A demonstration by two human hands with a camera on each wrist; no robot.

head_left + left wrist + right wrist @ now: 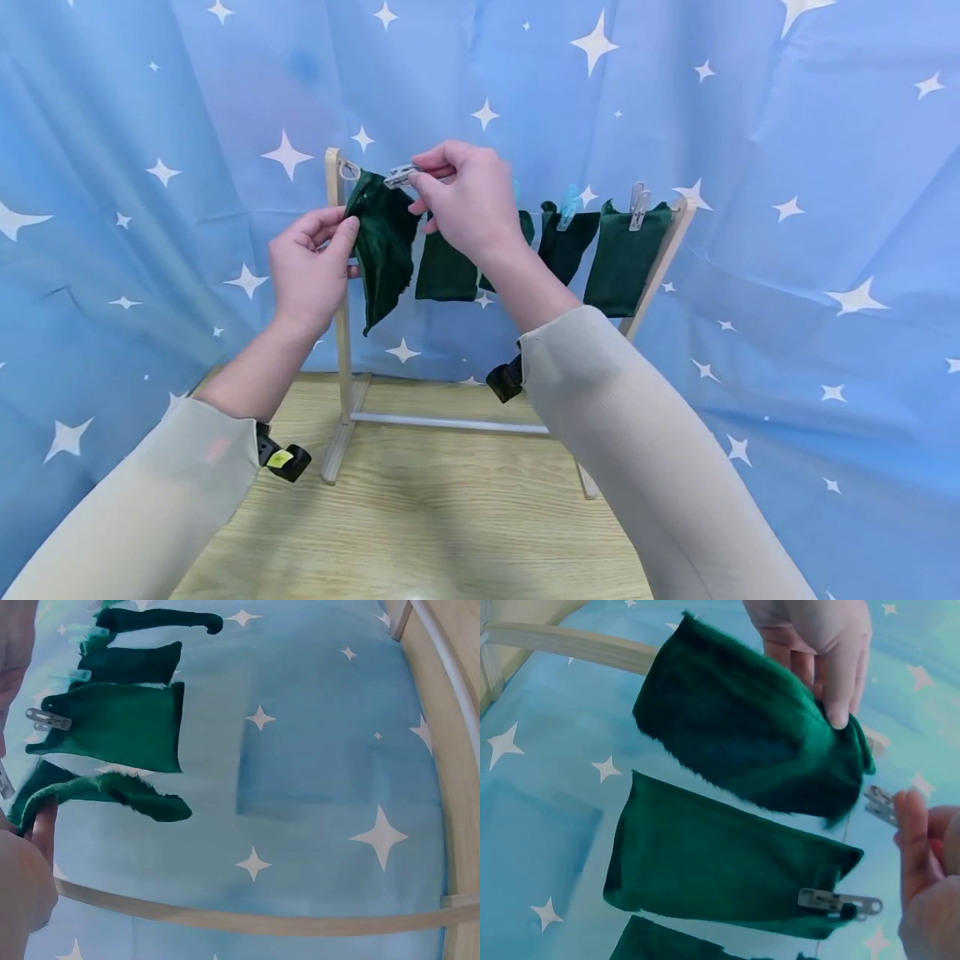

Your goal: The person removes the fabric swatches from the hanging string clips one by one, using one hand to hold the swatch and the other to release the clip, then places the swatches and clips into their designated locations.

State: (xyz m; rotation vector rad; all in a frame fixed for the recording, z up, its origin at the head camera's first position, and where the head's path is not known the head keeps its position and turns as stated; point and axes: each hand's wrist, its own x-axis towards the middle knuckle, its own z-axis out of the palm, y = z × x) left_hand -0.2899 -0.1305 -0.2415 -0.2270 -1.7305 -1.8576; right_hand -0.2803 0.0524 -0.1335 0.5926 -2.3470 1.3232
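Note:
My left hand (311,262) pinches the left edge of a dark green cloth (386,242) between thumb and fingers, at the left end of a thin line. The cloth hangs at a slant, its lower corner pointing down. Just right of its top edge, my right hand (472,196) pinches a grey clothespin (400,176) by its tail. In the right wrist view the clothespin (881,804) is close beside the cloth's upper corner, with a small gap between them. Another green cloth (727,855) hangs alongside, held by a metallic-looking clothespin (840,901).
Several more green cloths (628,258) hang along the line to the right, some under light blue clothespins (570,208). A wooden rack (343,350) carries the line, with a white bar (450,423) low across it. It stands on a wood-grain table (450,517) before a star-patterned blue curtain (825,250).

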